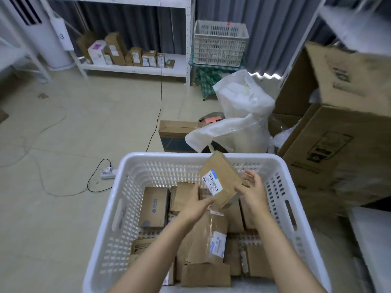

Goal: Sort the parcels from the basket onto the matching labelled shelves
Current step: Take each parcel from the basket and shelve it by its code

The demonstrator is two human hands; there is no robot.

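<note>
A white plastic basket (131, 180) stands on the floor in front of me, with several brown cardboard parcels (155, 206) lying in it. Above the basket I hold one small brown parcel (224, 172) tilted, its white shipping label facing me. My left hand (196, 208) grips its lower left corner from below. My right hand (254, 191) holds its right side, fingers spread and partly behind it. A white shelf (135, 69) at the back holds a row of sorted parcels, beside a sign marked 3 (62, 35).
An empty white crate (220, 43) sits at the back on a green checked stool. Large open cardboard boxes (338, 134) and white plastic bags (239, 115) crowd the right. A power strip (108, 173) and cables lie on the tiled floor to the left.
</note>
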